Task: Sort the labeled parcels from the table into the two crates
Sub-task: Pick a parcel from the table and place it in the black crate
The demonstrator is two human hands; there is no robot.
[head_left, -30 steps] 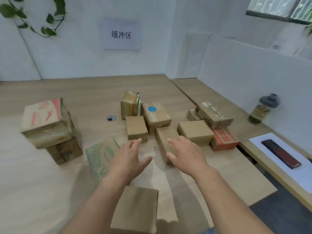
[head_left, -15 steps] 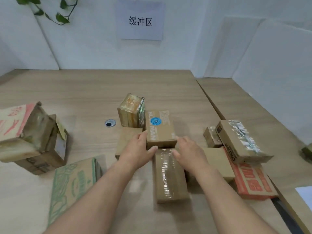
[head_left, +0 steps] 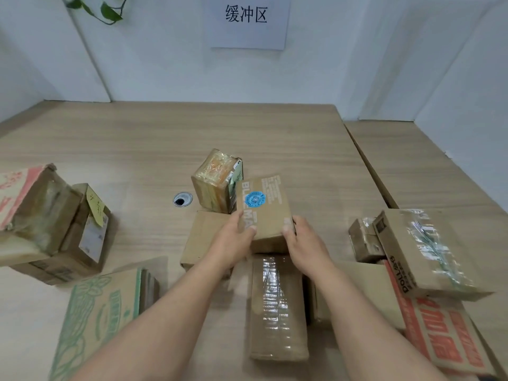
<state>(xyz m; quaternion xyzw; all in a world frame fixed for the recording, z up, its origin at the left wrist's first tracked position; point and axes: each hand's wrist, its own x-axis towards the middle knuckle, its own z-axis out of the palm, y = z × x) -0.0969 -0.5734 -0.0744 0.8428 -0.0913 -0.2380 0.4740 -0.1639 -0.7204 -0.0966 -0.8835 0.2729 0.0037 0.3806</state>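
I see no crate in this view, only closed cardboard parcels that lie on the wooden table [head_left: 275,138]. My left hand [head_left: 233,240] and my right hand [head_left: 305,243] are apart, and each one presses on a near corner of the blue-sticker parcel [head_left: 264,210], so this box is clamped between them. It is brown, it carries a round blue sticker on top and white letters that I read as "BLU" and "MA", the rest being covered by my fingers. Its far end is tilted up a little. Just behind it stands a small taped box [head_left: 217,182], upright. Under my left hand is a plain box [head_left: 203,237]. Between my forearms lies a long parcel [head_left: 277,309] wrapped in shiny tape. Left of my left arm is a green-printed box [head_left: 101,314]. Right of my right hand, a box marked "DOLLAR" [head_left: 420,251] lies on a red-printed box [head_left: 445,334]. On the wall, a paper sign [head_left: 247,20] reads "缓冲区".
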